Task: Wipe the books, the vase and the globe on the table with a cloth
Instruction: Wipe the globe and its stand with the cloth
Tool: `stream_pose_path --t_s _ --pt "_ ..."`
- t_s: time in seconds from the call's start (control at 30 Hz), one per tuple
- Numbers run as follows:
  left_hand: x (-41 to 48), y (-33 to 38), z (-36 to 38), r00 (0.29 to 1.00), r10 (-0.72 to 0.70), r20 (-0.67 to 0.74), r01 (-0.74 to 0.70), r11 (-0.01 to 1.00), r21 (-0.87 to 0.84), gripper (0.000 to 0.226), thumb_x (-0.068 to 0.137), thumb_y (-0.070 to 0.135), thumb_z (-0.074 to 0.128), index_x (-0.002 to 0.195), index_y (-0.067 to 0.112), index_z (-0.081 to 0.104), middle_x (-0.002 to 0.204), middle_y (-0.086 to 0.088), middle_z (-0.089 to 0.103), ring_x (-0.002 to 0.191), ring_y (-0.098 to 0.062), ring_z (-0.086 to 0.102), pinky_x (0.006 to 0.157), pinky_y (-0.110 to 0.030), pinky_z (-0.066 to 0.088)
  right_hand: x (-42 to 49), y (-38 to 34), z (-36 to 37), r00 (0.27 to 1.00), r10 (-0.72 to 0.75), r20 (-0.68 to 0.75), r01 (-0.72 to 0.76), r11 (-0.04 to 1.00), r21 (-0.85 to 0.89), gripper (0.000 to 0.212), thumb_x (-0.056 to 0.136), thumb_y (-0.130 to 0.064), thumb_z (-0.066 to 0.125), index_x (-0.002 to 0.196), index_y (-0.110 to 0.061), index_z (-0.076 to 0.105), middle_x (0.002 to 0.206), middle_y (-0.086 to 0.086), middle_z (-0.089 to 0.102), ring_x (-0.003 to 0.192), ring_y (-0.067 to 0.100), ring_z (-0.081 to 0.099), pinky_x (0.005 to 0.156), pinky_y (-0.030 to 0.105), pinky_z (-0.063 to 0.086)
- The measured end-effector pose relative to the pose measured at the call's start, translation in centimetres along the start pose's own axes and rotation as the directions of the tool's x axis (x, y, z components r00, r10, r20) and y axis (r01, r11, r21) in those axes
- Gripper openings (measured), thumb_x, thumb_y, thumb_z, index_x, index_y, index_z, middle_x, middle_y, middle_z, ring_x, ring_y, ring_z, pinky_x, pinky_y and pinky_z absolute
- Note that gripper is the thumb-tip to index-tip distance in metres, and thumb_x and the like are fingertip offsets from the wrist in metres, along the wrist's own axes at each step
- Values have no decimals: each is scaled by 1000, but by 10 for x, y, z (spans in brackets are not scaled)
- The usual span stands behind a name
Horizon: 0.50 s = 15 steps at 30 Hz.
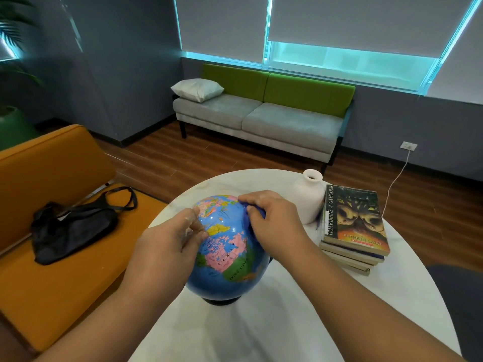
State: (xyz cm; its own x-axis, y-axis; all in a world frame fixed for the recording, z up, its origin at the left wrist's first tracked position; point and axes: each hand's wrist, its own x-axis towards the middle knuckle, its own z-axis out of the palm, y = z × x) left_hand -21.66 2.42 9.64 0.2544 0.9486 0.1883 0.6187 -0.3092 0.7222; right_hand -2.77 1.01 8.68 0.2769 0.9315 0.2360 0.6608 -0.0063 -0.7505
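Wiping the globe looks to be the step in hand. Far left, a black bag (70, 226) lies on an orange seat (52, 283), off the table. Left hand (167, 246) rests on the globe's left flank, fingers loosely laid, steadying, gripping nothing. Globe (227, 257) stands at the near middle of the round white table (261, 333), between the two hands. Right hand (277, 223) sits on its upper right, fingers bunched round a blue cloth (257, 212) pressed to the surface. Judged light, hollow and smooth, prone to spin or tip; best braced from the opposite side. Further right: white vase (308, 199), likely fragile, touching or just beside stacked books (358, 223).
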Motion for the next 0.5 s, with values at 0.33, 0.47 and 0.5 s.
stream_pose_path --t_s 0.33,0.47,0.5 --pt "-1 -4 2 1000 -7 15 7 1000 -13 18 86 21 70 76 27 57 128 13 62 116 -14 59 83 -40 56 4 -9 -3 990 -123 69 135 971 -200 32 92 -11 51 118 -21 68 121 -3 63 115 16 48 97 13 30" --pt "0 -7 0 1000 6 16 -6 999 -50 17 84 19 71 77 27 58 124 13 65 112 -11 61 81 -39 57 -15 -24 3 886 -400 236 452 860 -237 31 86 -9 54 111 -14 71 118 -2 66 105 25 51 91 31 46" --pt "-1 -7 -1 1000 8 22 -7 999 -42 17 84 19 71 76 27 58 124 13 64 112 -12 61 81 -39 57 -15 -23 0 847 -445 290 510 834 -209 30 85 -10 56 110 -14 72 116 -2 67 103 25 52 88 31 47"
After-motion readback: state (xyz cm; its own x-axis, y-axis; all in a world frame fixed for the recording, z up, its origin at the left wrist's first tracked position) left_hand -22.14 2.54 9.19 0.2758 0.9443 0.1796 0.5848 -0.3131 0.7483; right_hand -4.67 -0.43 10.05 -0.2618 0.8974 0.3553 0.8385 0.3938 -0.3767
